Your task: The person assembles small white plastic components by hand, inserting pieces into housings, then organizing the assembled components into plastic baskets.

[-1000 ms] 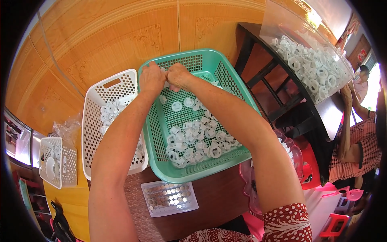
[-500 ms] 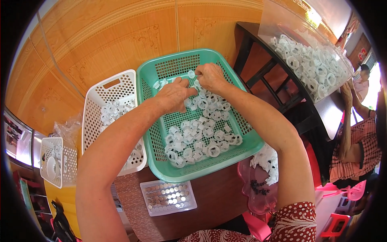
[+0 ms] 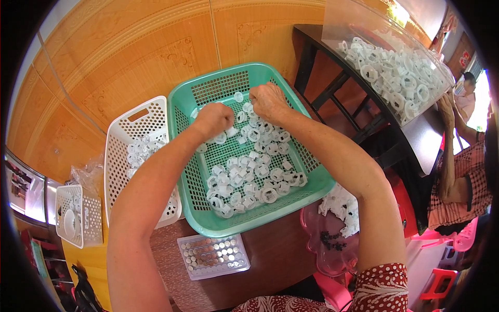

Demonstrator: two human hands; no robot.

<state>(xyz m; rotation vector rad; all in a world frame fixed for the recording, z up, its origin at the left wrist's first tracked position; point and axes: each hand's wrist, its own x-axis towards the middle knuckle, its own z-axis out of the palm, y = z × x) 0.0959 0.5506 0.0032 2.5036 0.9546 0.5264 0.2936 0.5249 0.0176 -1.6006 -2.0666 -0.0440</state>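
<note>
A green plastic basket (image 3: 270, 214) with mesh walls holds many small white plastic ring-shaped pieces (image 3: 240, 171), some with dark centres. Over its far left part my left hand (image 3: 214, 120) is closed, fingers curled downward, with white pieces right under and beside it. What it grips is hidden. My right hand (image 3: 267, 102) reaches in at the far right, its fingers bent and pressed together above a row of the same pieces. Whatever lies between those fingertips cannot be made out.
Left of the green basket stands a white perforated basket (image 3: 115, 151) with similar pieces. A tray of round silvery discs (image 3: 214, 255) and a pink dish (image 3: 327, 260) lie nearer. A clear bin (image 3: 400, 78) of pieces sits on a dark stand. Another person's arm (image 3: 448, 151) is beside it.
My left hand has moved slightly left and its fingers have curled shut. More white pieces show beneath it. My right hand stays near its place. The whole view has shifted a little.
</note>
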